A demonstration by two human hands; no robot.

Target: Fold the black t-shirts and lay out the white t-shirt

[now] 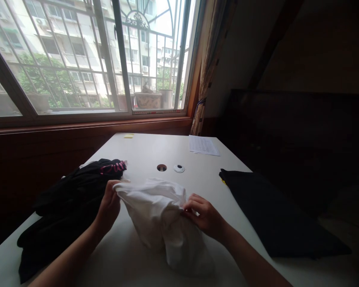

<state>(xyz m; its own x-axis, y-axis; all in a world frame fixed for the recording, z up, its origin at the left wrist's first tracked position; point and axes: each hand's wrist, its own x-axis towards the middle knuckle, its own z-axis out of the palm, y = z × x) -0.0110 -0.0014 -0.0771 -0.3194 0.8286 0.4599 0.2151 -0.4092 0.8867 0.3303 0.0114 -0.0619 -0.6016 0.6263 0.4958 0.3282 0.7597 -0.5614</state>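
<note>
A crumpled white garment [155,203], its exact kind unclear, hangs between my two hands above the white table [146,153]. My left hand [110,203] pinches its upper left edge. On the other side, my right hand [202,211] grips a fold near the upper right edge with closed fingers. The lower part of the cloth droops toward the tabletop in loose folds. Just left of my left hand lies a heap of black clothing [68,203] with pink lettering on it.
Dark folded cloth [275,215] lies along the table's right side. Farther back are printed papers [204,145], a yellow note [128,136], a round cable hole [162,168] and its white cover [179,168]. A barred window [107,59] and a tied curtain [205,79] stand beyond the table.
</note>
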